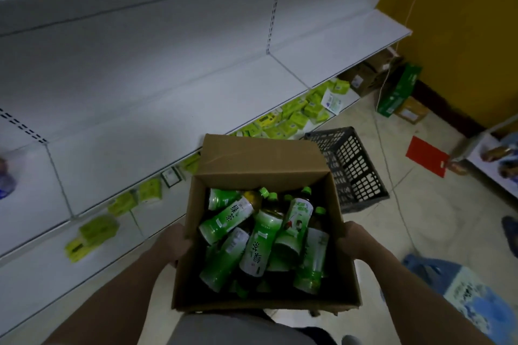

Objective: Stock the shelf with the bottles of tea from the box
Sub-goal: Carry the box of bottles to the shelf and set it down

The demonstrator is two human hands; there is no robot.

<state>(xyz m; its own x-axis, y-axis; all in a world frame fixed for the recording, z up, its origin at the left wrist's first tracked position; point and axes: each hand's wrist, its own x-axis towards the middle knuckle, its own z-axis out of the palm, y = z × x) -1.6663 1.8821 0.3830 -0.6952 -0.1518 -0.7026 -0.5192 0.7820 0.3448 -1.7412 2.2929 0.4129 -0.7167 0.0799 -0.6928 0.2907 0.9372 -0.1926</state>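
While green-labelled tea bottles (252,238) lie jumbled inside, left hand (176,244) and right hand (354,241) grip the corrugated cardboard box (263,159) beside the smooth white metal shelf (168,109).

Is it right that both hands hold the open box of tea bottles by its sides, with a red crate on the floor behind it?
Not quite. The head view shows the crate is dark grey, not red. Both hands, left and right, do hold the open box of tea bottles.

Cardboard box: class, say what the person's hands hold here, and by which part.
Both hands hold the open cardboard box of tea bottles: left hand on its left wall, right hand on its right wall.
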